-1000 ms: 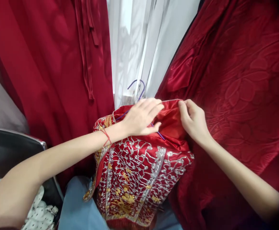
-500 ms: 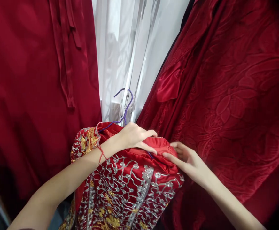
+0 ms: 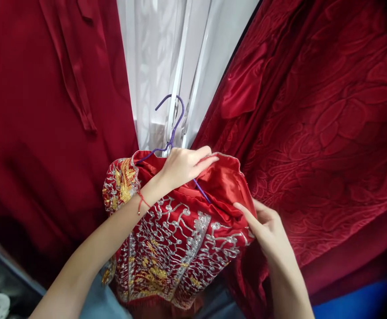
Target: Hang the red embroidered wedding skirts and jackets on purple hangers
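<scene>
A red embroidered jacket point(image 3: 160, 261), worked in silver and gold with shiny red lining, hangs in the middle on a purple hanger point(image 3: 171, 143). The hanger's hook stands above it, and one arm of it shows inside the neckline. My left hand point(image 3: 186, 164) reaches across the garment and pinches its far upper edge. At the right side, my right hand point(image 3: 268, 223) grips the jacket's edge, thumb on the lining and fingers behind the cloth, partly hidden. Between my hands the lining is spread apart.
A plain red garment with ribbons point(image 3: 90, 79) hangs at left. At right hangs a red patterned garment point(image 3: 339, 115). White cloth and pale bars point(image 3: 193, 66) stand behind the hanger. A dark, pale-rimmed object point(image 3: 10, 252) is at lower left; a blue surface point(image 3: 356, 299) shows at lower right.
My left hand has lifted the jacket's far edge, and the neckline gapes wider with more lining showing. My right hand has shifted slightly right and down. The jacket and hanger sit higher in view.
</scene>
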The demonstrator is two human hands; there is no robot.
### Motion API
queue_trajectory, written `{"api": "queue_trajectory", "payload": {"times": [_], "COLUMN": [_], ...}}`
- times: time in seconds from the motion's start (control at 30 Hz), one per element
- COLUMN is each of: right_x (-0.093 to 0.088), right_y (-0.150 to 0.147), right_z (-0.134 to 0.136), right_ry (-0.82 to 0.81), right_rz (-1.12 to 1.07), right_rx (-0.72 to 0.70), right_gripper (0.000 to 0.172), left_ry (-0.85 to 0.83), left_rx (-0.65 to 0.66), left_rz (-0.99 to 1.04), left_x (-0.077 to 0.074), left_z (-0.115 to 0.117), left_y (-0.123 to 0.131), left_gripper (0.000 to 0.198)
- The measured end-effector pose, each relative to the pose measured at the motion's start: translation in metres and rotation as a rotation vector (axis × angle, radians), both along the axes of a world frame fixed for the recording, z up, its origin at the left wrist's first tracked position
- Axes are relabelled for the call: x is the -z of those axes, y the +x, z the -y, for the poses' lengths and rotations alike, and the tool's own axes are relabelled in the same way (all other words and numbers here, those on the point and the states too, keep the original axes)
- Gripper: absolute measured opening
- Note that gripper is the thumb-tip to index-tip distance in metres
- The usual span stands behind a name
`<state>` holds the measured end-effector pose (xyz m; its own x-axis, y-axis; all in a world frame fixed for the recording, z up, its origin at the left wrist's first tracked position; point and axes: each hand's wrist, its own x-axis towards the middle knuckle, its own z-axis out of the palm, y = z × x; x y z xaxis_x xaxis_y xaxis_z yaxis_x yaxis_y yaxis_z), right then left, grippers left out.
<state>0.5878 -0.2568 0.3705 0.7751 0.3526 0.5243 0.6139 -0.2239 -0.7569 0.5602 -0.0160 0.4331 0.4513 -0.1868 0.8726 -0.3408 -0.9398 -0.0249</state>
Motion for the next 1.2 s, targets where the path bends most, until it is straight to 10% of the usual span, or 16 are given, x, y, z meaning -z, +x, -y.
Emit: {"api": "queue_trajectory", "payload": {"times": [0.3,0.4,0.57,0.73,1.0,1.1,1.2], "right_x": [0.008,0.040,0.081,0.085,0.062,0.061,0.092], "right_y": [-0.046,-0.063,-0.033,-0.009,-0.053,-0.089,-0.091], "right_z": [0.021,-0.008,-0.045,-0.032,0.048,0.027,-0.026], "right_ry": [-0.067,-0.330,-0.055,0.011,-0.144,-0.247,-0.452], "right_rz": [0.820,0.820,0.653,0.380,0.267,0.409,0.465], "right_rx": [0.802,0.716,0.741,0.674,0.782,0.796,0.497], "right_gripper": [0.013,0.014,0.022,0.027,0.025,0.021,0.028], "left_ry": [0.130,0.117,0.068,0.234,0.123,0.115,0.121], "left_rx": [-0.078,-0.069,0.032,-0.009,-0.103,-0.165,-0.226], "left_rz": [-0.180,-0.182,0.012,-0.032,0.029,0.031,-0.004], "left_x": [-0.013,-0.010,0.027,0.063,0.068,0.069,0.071], "left_z": [0.011,0.009,0.013,0.018,0.020,0.024,0.024], "left_y": [0.000,-0.002,-0.019,-0.014,0.018,0.019,0.023], "left_gripper": [0.034,0.031,0.031,0.039,0.020,0.018,0.023]}}
